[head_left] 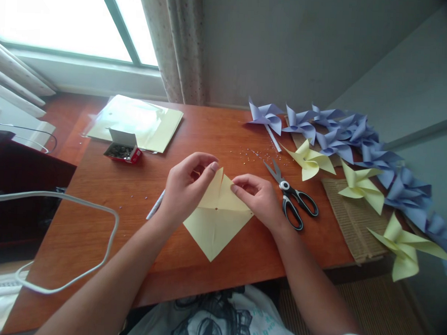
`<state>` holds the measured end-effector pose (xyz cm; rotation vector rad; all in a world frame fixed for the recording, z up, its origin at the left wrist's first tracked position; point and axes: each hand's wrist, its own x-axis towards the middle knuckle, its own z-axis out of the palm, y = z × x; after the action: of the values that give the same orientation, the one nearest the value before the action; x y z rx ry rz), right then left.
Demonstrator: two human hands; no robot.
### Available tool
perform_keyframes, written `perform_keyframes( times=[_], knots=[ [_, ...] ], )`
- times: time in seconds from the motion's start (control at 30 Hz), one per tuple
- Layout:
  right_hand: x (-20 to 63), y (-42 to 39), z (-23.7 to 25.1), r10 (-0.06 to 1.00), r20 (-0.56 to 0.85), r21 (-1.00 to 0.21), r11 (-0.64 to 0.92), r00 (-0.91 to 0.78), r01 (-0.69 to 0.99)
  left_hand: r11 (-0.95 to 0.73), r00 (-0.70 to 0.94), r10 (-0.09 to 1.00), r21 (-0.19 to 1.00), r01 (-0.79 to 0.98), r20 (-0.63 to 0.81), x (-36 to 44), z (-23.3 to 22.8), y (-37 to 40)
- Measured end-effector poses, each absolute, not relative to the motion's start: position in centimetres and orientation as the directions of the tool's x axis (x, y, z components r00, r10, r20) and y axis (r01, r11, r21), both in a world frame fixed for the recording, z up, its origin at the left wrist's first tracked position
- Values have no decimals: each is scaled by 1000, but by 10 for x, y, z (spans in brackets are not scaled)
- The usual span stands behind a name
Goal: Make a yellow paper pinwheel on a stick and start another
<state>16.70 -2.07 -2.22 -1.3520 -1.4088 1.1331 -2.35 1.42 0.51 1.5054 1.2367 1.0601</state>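
Head camera is looking down at a brown wooden tabletop (217, 137) standing under a window (67, 17). Left hand (185, 190) and right hand (259, 198) are pinching folded corners of yellow paper (215, 226) lying at the front middle. A small box (122, 151) is holding dark pins.

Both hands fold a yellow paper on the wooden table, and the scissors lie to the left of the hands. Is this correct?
Not quite. In the head view the scissors lie to the right of the hands, beside the right hand. The left hand and right hand do fold the yellow paper on the wooden table.
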Motion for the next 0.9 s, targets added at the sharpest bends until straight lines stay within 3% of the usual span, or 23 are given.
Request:
perform_keyframes(
  times=[0.13,0.27,0.37,0.5,0.6,0.9],
  knots=[
    [166,-20,-27,997,-82,-995,-81,-5,56,-151,214,972,948,279,92,-16,3,8],
    [166,-21,-28,996,-91,-996,-91,-13,8,-160,288,955,934,320,65,-13,-1,5],
    [167,-22,-24,1000,-21,-995,-21,10,99,-155,293,954,934,321,57,-12,-4,4],
    [169,-22,-15,982,175,-942,145,76,304,-201,330,941,904,377,71,-8,-4,1],
    [171,-22,-10,961,273,-886,239,32,398,-237,360,930,880,412,82,-6,-4,-1],
    [174,-23,-11,900,429,-779,411,-74,474,-85,414,910,963,256,-30,-8,-6,4]
  ],
)
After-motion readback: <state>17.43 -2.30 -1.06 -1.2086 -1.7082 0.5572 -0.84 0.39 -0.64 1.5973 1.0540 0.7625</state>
